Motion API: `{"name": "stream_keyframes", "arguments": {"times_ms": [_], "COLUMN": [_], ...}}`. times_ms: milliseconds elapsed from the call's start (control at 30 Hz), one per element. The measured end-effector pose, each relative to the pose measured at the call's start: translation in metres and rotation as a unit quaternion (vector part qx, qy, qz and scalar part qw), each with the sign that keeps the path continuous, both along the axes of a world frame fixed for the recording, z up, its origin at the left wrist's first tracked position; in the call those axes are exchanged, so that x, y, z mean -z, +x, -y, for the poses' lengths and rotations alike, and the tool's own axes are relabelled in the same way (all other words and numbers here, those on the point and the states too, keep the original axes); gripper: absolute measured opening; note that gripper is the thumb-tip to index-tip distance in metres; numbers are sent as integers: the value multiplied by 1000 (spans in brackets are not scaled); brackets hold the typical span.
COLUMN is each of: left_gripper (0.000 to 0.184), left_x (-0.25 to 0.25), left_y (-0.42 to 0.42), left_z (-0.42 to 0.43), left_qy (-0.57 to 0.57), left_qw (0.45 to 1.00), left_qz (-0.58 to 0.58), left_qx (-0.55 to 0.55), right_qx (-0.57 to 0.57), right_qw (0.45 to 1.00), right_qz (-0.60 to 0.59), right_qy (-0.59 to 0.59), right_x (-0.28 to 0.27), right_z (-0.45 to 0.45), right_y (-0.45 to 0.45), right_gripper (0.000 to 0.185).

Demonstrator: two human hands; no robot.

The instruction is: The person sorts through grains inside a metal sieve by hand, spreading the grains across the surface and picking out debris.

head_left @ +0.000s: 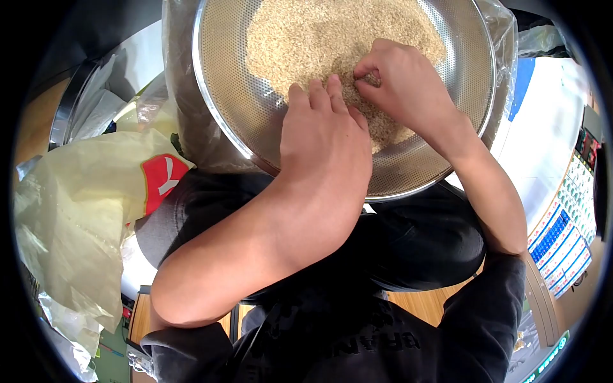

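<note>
A wide round sieve of perforated metal (pixel 233 108) stands in front of my knees, holding a heap of small tan grains (pixel 306 38). My left hand (pixel 325 134) lies palm down over the near side of the heap, fingers stretched out and slightly apart, the tips touching the grains. Just right of it, my right hand (pixel 408 83) is curled, with thumb and forefinger pinched together low over the grains. Whatever lies between those fingertips is too small to make out.
Clear plastic sheeting (pixel 188 127) surrounds the sieve's outside. On the left hangs a large yellowish plastic bag (pixel 76 198) with a red patch. Printed blue-and-white sheets (pixel 555 242) are at the right edge. My dark-trousered knees (pixel 428 236) are close below the rim.
</note>
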State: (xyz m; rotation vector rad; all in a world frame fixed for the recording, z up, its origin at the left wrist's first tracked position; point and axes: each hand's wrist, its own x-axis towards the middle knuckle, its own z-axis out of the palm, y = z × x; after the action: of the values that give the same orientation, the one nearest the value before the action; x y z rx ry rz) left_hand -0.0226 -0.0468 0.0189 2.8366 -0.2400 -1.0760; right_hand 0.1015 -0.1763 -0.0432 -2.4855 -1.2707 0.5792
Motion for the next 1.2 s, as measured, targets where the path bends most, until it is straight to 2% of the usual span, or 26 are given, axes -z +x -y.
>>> {"name": "stream_keyframes", "arguments": {"times_ms": [600,633,667,700,733,767,800,833,867,967,1000,1067,1100,1200], "left_gripper": [72,61,50,50,60,72,72,63,55,57,57,66,66,64], "left_x": [2,6,8,6,1,-1,-1,1,4,6,4,-1,-1,0], "left_y": [-2,-9,-11,-6,-2,1,0,-4,-6,-7,-5,2,3,4], "left_z": [-5,-7,-7,-7,-7,-7,-7,-8,-8,-6,-6,-6,-6,-8], "left_qy": [-7,-18,-30,-32,-36,-42,-46,-44,-42,-33,-34,-49,-51,-55], "left_qw": [1000,999,994,993,998,999,999,998,995,995,994,999,999,998], "left_qz": [-3,50,103,110,55,-2,2,47,90,96,99,16,19,15], "left_qx": [5,3,1,-1,-10,-19,-22,-19,-15,-9,-6,-12,-8,-13], "right_qx": [29,28,46,63,60,136,212,232,272,389,392,453,413,369], "right_qw": [999,999,998,995,995,985,968,963,951,917,916,891,909,910], "right_qz": [-22,-16,-44,-73,-67,-100,-133,-109,-108,-64,-60,-8,59,146], "right_qy": [-35,-35,1,37,35,33,30,87,95,65,65,24,-17,-119], "right_x": [-13,-18,-24,-32,-44,-61,-73,-72,-82,-100,-99,-92,-88,-82], "right_z": [-3,-1,4,10,19,30,45,71,91,138,151,174,175,171], "right_y": [2,5,9,13,18,25,36,46,55,61,62,60,57,48], "right_gripper": [13,13,12,12,12,11,11,11,14,17,17,19,20,21]}}
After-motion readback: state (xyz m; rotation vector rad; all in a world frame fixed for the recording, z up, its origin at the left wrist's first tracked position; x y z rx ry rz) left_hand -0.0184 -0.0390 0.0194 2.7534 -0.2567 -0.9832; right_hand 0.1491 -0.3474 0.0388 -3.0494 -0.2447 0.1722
